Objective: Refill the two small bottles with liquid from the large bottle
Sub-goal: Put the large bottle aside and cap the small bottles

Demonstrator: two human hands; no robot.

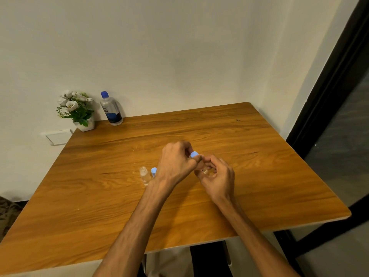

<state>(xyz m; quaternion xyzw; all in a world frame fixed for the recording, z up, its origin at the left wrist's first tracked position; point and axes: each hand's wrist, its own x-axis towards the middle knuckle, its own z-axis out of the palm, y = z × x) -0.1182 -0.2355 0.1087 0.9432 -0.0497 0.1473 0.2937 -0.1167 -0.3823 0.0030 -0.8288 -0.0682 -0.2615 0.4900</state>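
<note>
At the middle of the wooden table (259, 176), my left hand (175, 162) pinches a light blue cap (194, 154) at the top of a small clear bottle (204, 170). My right hand (217, 176) is wrapped around that bottle, which is mostly hidden by my fingers. Just left of my left wrist stands a second small clear bottle (144, 174), upright and uncapped, with its blue cap (153, 171) on the table beside it. The large bottle (111, 108) with a blue cap stands closed at the far left corner against the wall.
A white pot of artificial white flowers (76, 109) stands left of the large bottle. A wall socket plate (58, 136) sits beyond the table's left edge. A dark door frame (329, 92) rises on the right.
</note>
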